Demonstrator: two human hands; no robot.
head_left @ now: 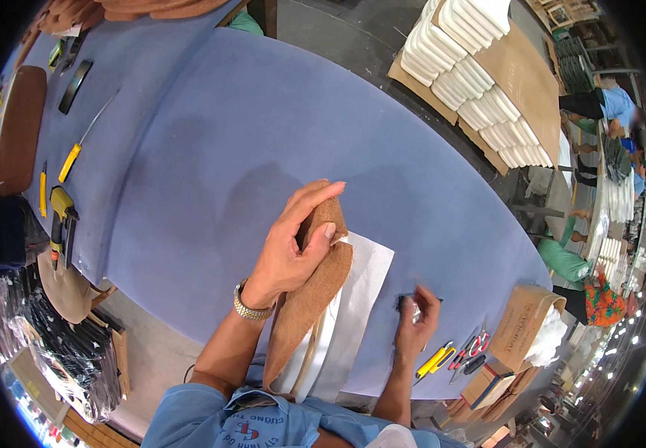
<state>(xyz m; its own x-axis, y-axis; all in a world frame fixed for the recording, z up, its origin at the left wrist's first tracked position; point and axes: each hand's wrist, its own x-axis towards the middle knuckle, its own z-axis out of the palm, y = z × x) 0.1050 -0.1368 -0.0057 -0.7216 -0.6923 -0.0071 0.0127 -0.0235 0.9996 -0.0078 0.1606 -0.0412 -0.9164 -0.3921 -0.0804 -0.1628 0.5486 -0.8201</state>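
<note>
My left hand [293, 250] covers the top of the brown fabric piece [312, 299], and its lower end drops out of sight past the near edge of the blue table [248, 127]. My right hand [416, 325] pinches a small dark thing [405, 302] too tiny to identify. The tools [454, 357] at the table's near right corner blur together.

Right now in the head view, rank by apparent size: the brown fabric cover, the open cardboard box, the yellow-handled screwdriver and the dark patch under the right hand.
1. Brown fabric cover
2. Open cardboard box
3. Yellow-handled screwdriver, thin, near the rim, so unsure
4. Dark patch, mostly hidden under the right hand
</note>
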